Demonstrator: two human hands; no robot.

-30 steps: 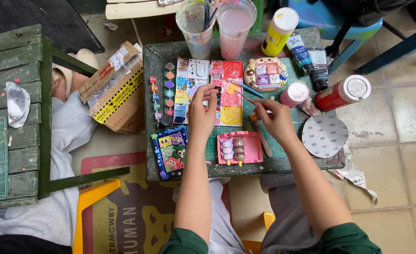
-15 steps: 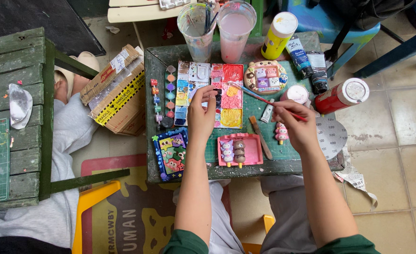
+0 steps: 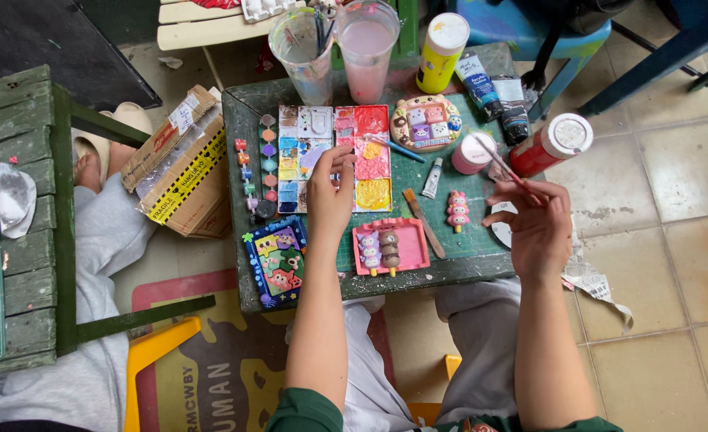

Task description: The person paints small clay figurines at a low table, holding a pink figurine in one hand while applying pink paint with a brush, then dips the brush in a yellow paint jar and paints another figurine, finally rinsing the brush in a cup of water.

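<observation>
Since the earlier frame, the right hand (image 3: 539,228) has drawn back off the small table (image 3: 482,252), pinching a thin paintbrush (image 3: 504,166) between its fingertips above the pink paint jar (image 3: 473,152). Light and stiff, the brush seems best held mid-handle. Flat and empty, the left hand (image 3: 330,192) rests on the paint palette (image 3: 334,158).

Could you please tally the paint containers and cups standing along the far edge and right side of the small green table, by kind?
Clear plastic cups: 2
Yellow bottle with white cap: 1
Red bottle with white cap: 1
Squeeze paint tubes: 2
Small pink pot: 1
Total: 7
</observation>
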